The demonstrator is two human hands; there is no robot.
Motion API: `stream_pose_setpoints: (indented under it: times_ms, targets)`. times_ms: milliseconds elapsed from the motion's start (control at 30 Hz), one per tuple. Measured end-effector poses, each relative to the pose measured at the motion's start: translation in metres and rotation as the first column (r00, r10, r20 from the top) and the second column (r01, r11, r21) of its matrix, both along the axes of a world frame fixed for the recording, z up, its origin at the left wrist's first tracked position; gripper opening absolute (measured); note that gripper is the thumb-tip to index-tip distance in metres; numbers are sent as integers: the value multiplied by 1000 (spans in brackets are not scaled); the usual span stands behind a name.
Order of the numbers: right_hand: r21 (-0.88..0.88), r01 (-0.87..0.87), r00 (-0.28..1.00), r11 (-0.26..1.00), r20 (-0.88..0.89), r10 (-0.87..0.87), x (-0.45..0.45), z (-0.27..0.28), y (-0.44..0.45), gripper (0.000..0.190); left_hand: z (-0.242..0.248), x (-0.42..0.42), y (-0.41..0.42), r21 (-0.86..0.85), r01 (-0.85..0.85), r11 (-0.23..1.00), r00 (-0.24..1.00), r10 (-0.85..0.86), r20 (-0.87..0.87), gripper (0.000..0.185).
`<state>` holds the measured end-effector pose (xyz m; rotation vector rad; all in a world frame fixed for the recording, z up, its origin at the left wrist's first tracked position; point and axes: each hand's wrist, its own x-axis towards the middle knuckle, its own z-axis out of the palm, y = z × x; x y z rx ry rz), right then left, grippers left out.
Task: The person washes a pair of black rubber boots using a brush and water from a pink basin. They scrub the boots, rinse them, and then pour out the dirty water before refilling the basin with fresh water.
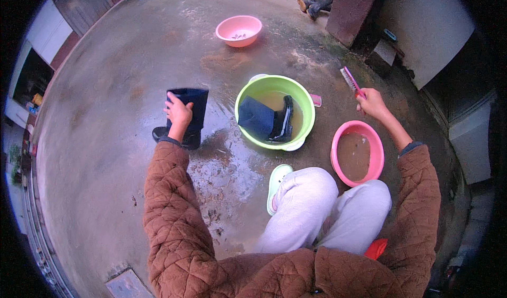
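A dark blue rubber boot [198, 104] with a black foot stands upright on the wet concrete at left. My left hand [179, 114] is over its shaft with fingers and thumb spread; whether they press on it is unclear. My forearm hides part of the foot, so I cannot tell if a second boot stands there. In my right hand [372, 103] is a pink-handled scrub brush [350, 80] with white bristles, raised at right. Between my hands, another boot [257, 118] lies on its side in murky water inside a green basin [309, 125].
Close to my right knee sits a pink basin [336, 155] of brown water. A second pink basin [239, 40] is farther out. Beside the green basin lies a small pink object [316, 100]. Logs [317, 7] rest by a pillar [350, 15]; mud bits [214, 215] dot the floor.
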<state>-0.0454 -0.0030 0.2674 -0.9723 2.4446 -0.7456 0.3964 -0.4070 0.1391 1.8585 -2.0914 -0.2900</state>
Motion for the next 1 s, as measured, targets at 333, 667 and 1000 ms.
stream_pose_setpoints:
  times_ms: [333, 667, 1000]
  targets:
    - [94, -148, 969, 984, -185, 163, 3, -136, -47, 24, -73, -136, 119, 133, 721, 680, 669, -734, 119, 79]
    - [264, -470, 715, 842, -447, 538, 25, -298, -211, 47, -171, -265, 111, 276, 716, 642, 447, -725, 524, 66]
    - [481, -521, 580, 705, -406, 706, 44, -365, -297, 32, -271, -301, 92, 51, 600, 799, 797, -602, 55, 52]
